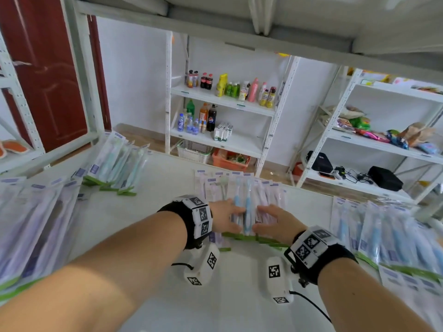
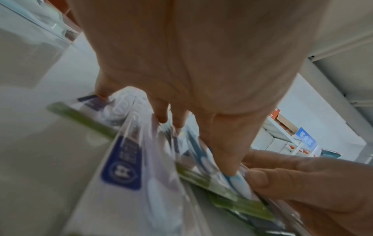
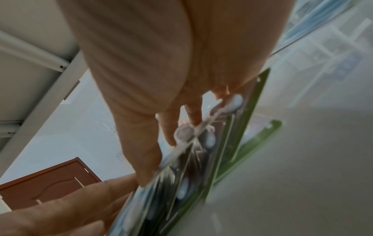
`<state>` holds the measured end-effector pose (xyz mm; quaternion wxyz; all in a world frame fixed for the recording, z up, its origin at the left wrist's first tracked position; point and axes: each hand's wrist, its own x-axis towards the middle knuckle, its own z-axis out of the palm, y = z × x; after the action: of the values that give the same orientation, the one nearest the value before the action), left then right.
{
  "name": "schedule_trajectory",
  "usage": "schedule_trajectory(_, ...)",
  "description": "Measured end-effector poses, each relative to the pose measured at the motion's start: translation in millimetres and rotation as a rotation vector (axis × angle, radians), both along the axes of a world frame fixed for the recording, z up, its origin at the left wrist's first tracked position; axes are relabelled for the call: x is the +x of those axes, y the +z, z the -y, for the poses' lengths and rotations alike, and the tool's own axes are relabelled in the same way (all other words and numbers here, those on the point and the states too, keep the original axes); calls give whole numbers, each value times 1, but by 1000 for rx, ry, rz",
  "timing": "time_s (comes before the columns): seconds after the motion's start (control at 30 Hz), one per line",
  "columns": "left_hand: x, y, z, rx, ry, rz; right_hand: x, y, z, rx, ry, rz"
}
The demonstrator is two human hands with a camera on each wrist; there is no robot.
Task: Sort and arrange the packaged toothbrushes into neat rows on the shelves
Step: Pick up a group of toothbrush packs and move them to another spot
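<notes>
Toothbrush packs [image 1: 247, 202] under both hands

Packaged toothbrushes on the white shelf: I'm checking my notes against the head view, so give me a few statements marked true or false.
1. Both hands rest on the middle row of clear-packaged toothbrushes. True.
2. The left hand lifts a pack high off the white shelf board. False: the packs lie on the board.
3. Two blue-handled toothbrushes show between the left hand and the right hand. True.
4. The red-brown door stands at the right. False: it is at the left.
5. The far shelf holds drink bottles. True.
</notes>
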<state>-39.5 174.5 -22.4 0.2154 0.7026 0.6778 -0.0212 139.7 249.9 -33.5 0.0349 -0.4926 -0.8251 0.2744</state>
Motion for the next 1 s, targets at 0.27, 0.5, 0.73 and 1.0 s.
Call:
schedule_trajectory(0.27,-2,-4,33,-11,-99,66,8,-1,42,13,-26,-24)
schedule_trajectory(0.5,-5,-5,74,-11,-179,118,7,-1,88,8,-56,-49)
schedule_trajectory(0.73,-7,-5,120,-8,-227,115,7,-2,139,20,-110,-33)
schedule_trajectory(1.0,-12,-12,159,3,-218,110,8,2,185,7,-152,5)
